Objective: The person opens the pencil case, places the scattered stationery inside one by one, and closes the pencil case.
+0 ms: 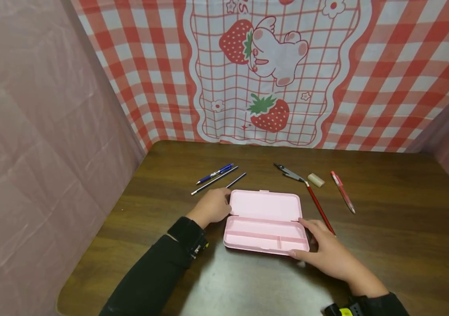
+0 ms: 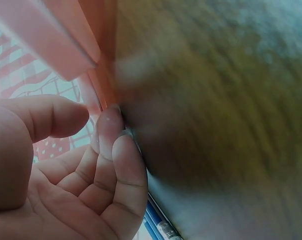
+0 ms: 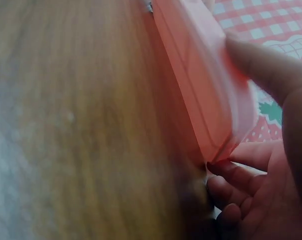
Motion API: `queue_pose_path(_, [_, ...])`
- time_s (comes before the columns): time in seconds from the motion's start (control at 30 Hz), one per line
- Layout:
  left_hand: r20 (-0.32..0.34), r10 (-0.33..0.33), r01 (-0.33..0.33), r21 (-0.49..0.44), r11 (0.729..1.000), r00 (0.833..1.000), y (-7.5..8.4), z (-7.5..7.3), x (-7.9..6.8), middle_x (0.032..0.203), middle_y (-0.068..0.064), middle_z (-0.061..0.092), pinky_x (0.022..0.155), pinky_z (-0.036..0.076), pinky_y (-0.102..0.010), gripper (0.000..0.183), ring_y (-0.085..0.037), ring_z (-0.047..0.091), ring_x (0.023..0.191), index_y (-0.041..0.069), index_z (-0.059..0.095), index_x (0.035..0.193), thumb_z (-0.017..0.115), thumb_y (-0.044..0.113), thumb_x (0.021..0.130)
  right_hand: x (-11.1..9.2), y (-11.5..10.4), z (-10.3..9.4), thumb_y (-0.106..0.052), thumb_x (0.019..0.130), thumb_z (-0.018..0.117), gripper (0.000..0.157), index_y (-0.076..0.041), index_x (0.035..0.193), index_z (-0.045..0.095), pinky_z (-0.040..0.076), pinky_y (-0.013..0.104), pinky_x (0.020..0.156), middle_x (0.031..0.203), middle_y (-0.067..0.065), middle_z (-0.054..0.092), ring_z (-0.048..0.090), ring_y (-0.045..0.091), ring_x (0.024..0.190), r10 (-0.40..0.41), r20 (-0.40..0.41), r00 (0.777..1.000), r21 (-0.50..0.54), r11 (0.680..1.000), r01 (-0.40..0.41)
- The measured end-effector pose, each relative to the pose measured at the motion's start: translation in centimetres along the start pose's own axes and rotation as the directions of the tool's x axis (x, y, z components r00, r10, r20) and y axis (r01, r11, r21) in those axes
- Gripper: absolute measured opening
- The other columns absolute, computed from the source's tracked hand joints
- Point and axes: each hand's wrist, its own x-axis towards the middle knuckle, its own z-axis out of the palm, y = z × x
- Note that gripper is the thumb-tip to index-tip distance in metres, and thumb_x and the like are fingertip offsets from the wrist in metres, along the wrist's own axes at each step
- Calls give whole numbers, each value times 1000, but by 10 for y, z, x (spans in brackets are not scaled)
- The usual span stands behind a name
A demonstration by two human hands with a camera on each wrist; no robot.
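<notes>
A pink pencil case (image 1: 265, 237) lies opened flat on the table, its lid (image 1: 264, 205) folded back toward the far side. Low dividers split its tray into compartments, and nothing lies in them. At the left edge of the lid is my left hand (image 1: 213, 206); the left wrist view shows its fingertips down on the table beside the case, thumb apart from it. My right hand (image 1: 328, 250) grips the right end of the case, thumb at the near corner and fingers around the hinge side. In the right wrist view the case (image 3: 201, 85) stretches away from that thumb.
Left of the lid lie a blue pen (image 1: 214, 174), a pencil (image 1: 214, 181) and another dark pencil (image 1: 237, 180). Beyond the right hand are a compass (image 1: 289, 172), an eraser (image 1: 316, 180), a red pencil (image 1: 319, 206) and a pink pen (image 1: 343, 192). A checked cloth (image 1: 161, 66) hangs behind.
</notes>
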Motion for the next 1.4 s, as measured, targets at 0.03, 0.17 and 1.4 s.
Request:
queue_pose_path(0.03, [1, 1, -1, 3, 1000, 1000, 0, 0, 0, 80, 4, 63, 73, 49, -32, 41, -13, 58, 76, 9, 61, 127, 62, 14, 86, 0, 0, 0, -51, 73, 80, 93, 0, 142, 43, 44, 37, 79, 127, 13, 48, 48, 21, 97, 0, -6, 1000, 2, 1000, 0])
queue_pose_path(0.17, [13, 6, -6, 1, 1000, 1000, 3, -2, -3, 80, 4, 63, 71, 49, -32, 36, -13, 58, 75, 10, 62, 122, 61, 14, 87, 1, 0, 2, -59, 64, 83, 105, -1, 142, 42, 45, 40, 83, 128, 15, 48, 50, 24, 102, 17, -3, 1000, 0, 1000, -17])
queue_pose_path(1.4, [-148, 249, -183, 357, 916, 957, -79, -33, 40, 98, -3, 57, 86, 48, -40, 24, -22, 56, 92, 10, 65, 107, 65, 27, 90, 1, -2, 5, -60, 58, 86, 111, -2, 142, 42, 45, 51, 89, 129, 18, 47, 52, 32, 110, 33, -16, 999, -4, 999, -33])
